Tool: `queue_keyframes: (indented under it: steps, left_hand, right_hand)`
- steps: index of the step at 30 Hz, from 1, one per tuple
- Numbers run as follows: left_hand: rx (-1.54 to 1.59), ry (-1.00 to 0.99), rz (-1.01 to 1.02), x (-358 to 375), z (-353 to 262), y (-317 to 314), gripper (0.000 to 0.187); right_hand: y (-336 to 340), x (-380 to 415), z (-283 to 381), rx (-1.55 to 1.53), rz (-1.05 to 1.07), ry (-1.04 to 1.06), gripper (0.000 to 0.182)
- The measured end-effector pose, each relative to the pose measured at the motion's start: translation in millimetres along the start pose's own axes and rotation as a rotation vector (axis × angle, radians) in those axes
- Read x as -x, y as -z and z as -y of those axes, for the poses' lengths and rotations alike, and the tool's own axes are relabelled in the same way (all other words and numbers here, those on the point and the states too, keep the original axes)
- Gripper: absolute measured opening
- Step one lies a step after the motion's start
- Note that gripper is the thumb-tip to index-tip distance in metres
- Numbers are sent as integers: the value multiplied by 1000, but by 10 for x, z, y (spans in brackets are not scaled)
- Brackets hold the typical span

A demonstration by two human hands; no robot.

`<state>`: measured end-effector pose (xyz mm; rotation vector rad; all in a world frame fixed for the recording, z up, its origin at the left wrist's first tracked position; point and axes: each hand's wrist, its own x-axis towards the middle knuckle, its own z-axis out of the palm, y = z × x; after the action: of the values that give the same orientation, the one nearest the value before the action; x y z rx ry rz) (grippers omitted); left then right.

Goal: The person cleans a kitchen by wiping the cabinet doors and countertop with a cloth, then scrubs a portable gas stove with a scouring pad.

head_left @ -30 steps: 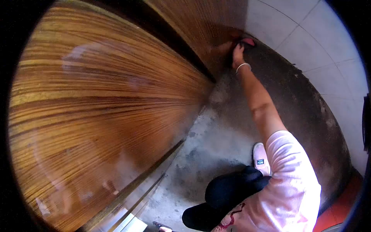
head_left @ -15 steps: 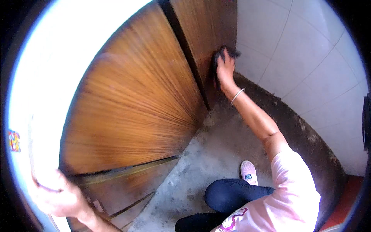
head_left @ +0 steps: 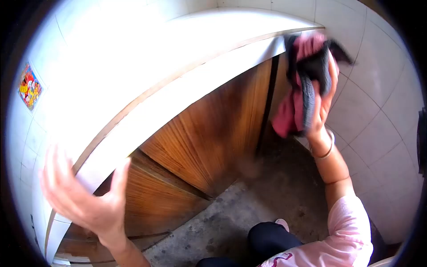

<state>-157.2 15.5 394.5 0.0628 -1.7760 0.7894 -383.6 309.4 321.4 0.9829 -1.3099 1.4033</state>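
My right hand (head_left: 322, 102) is raised at the upper right, fingers wrapped round a bunched pink and black cloth (head_left: 296, 107), slightly blurred. The cloth overlaps the right end of the white counter's front edge (head_left: 195, 73), beside the tiled wall. At the lower left, my left hand (head_left: 89, 196) straddles the counter edge with its thumb stretched apart from the fingers and nothing in its palm. Beneath the counter are brown wood-grain cabinet doors (head_left: 209, 129), with dark gaps between panels.
White wall tiles (head_left: 373, 93) rise close on the right. A colourful sticker (head_left: 30, 86) is on the tiles at the left. Below lies a stained grey concrete floor (head_left: 213, 218), with my knee (head_left: 271, 240) and a pink shoe (head_left: 282, 224) over it.
My right hand has lifted the cloth from the cabinet's lower right side up to the counter edge. My left hand has shifted right and up. The view has tilted upward, showing more counter.
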Motion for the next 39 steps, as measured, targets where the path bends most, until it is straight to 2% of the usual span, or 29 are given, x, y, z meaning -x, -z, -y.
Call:
queue_keyframes:
  steps: [3,4,5,7,8,10,12,13,15,17,19,20,22,24,26,27,28,31,33,34,36,37,38,39]
  left_hand:
    - [-28,68,163,57,197,-88,75]
    - [20,78,163,13,219,-29,73]
    - [68,94,166,-49,272,58,70]
    - [152,61,215,-175,163,106,72]
    - [148,73,264,-287,138,159,71]
    - [174,71,338,-388,49,288,68]
    - [210,66,392,-512,-82,321,65]
    - [215,78,402,-460,-104,483,64]
    - [185,154,418,-609,-194,442,45]
    - [184,239,484,-775,-419,484,47]
    - [267,258,602,-1008,-477,774,55]
    - [307,299,660,-1119,-610,859,53]
    - [414,404,740,-1419,-542,841,47]
    - [517,527,835,-1583,-417,896,38]
    - [742,945,817,-1764,-256,993,31]
    - [701,1016,854,-2625,-1079,1105,29]
    - [709,1048,867,-3133,-1846,1066,28]
    - [812,1112,885,-3495,-1636,1203,31]
    - [777,1187,888,-3673,-1658,1215,34]
    - [803,1274,801,-3087,-1477,1304,36]
    - [748,1326,776,-2633,-1508,1378,36]
    - [726,1375,769,-2463,-1339,1471,35]
    - [652,1346,807,-2344,-1163,1565,33]
    - [578,1334,839,-2287,-945,1641,34]
  right_hand:
    - [-488,-596,-107,614,448,537,51]
    - [-641,-728,103,647,466,550,49]
    - [-670,-918,162,634,512,652,51]
    - [-556,-1151,12,491,692,651,56]
    - [-511,-1365,-193,448,676,702,62]
    - [-65,-1580,-419,520,854,549,70]
    - [604,-1793,-939,644,1013,288,82]
    - [938,-1829,-977,727,1047,171,84]
    - [1234,-1963,-1314,792,1105,53,83]
    - [1227,-2135,-1394,704,1220,85,79]
    - [928,-2349,-934,440,1324,108,71]
    - [753,-2331,-746,250,1372,61,67]
    - [50,-2529,-141,230,1573,143,62]
    - [-566,-2528,387,66,1570,132,64]
    - [-1048,-2456,859,-50,1563,101,60]
    - [-403,-2685,426,-188,1538,72,58]
    - [119,-2710,16,-248,1512,36,55]
    - [-119,-2671,374,-238,1529,87,52]
    - [33,-2930,217,-162,1545,-131,53]
    - [-75,-2695,308,-63,1570,-105,52]
    - [356,-2520,-141,114,1576,-184,54]
    - [576,-2577,-231,273,1541,-239,54]
    - [809,-2751,-336,366,1440,-354,54]
    - [1077,-2775,-550,529,1405,-377,55]
